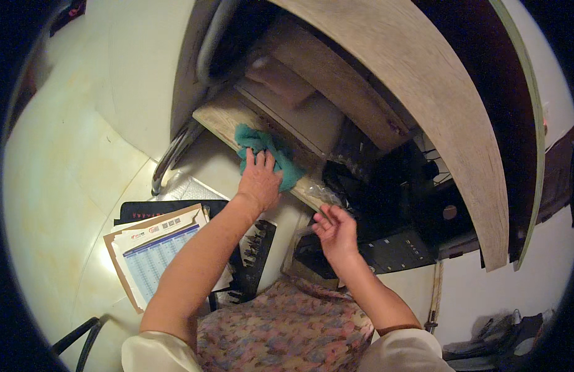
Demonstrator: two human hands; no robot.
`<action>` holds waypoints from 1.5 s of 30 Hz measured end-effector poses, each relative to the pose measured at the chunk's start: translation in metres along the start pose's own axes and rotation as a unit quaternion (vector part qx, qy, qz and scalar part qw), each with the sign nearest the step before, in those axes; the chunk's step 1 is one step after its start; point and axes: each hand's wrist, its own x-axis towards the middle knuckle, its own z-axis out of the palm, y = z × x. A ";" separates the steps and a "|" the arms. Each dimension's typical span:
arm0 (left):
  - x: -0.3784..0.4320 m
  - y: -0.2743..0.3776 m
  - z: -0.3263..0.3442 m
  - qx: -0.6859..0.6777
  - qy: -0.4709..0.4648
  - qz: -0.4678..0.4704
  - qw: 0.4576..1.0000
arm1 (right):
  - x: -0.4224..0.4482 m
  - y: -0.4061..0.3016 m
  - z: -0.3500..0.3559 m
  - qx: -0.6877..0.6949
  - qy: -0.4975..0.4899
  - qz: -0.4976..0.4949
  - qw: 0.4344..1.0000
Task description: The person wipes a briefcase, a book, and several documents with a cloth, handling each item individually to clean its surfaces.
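Note:
A crumpled teal cloth (287, 169) lies on a narrow wood-grain board (217, 116) under a desk. My left hand (261, 183) rests on the cloth, with its fingers spread and pressed into the folds. At the board's near right end, the fingertips of my right hand (336, 230) meet the edge, beside some clear plastic film (319, 189). The fingers there are curled, and whether they grip the edge or the film is unclear. Part of the board is hidden by the cloth.
Above arches the curved wooden desktop edge (454, 93). A black computer case (394, 253) stands at the right. Papers and envelopes (161, 246) are stacked on the left, near a chrome metal leg (163, 169). Patterned fabric (282, 330) covers my lap.

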 end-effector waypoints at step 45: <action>-0.090 0.172 0.170 -0.568 -0.219 -0.116 0.785 | -0.013 0.065 -0.092 -0.583 -0.283 -0.088 0.756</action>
